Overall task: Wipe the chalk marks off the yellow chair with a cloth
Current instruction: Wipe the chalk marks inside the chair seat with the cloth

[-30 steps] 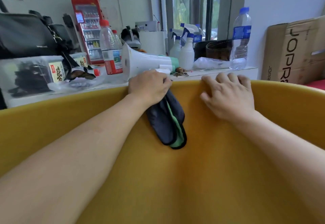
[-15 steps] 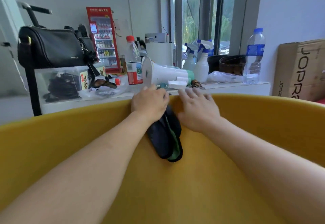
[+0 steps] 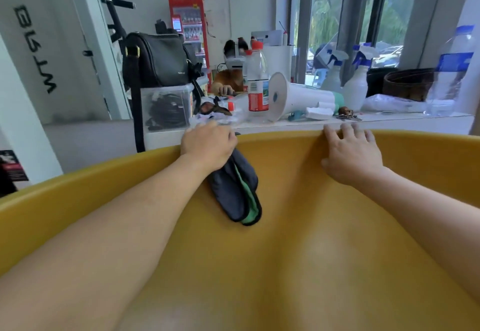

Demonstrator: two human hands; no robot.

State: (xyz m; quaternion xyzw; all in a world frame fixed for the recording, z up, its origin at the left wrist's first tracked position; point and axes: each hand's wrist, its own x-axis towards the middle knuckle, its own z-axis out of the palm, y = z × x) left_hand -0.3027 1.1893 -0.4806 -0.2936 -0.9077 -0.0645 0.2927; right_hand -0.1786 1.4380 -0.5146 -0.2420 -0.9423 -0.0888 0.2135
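Left hand (image 3: 209,146) is closing around the cloth (image 3: 237,190), knuckles up, pressing it over the top edge of the yellow chair (image 3: 298,240); most of the cloth is hanging down the inside of the backrest, dark side out with a green lining showing. Right hand (image 3: 350,154) is lying open and flat, gripping nothing, fingers hooking over the same rim, bracing.

Head view (the only one): the two hands are sitting well apart on the rim now. Half a second back they were almost touching near the middle; a full second back the right hand was sitting apart again. So the right hand is shuffling sideways along the edge while the left is sliding the cloth leftward. The camera is also swinging left and up, showing more of the wall and the black bag (image 3: 158,58) on the shelf (image 3: 389,123) behind.

My read: the wipe is working along the top rim, section by section. I'm not seeing any chalk marks on the visible yellow surface, though glare and blur could be hiding faint ones, so can't call it done.

Megaphone (image 3: 296,95) and water bottle (image 3: 257,81) are standing just beyond the rim, near the left hand. Risk of knocking them if the stroke overshoots.
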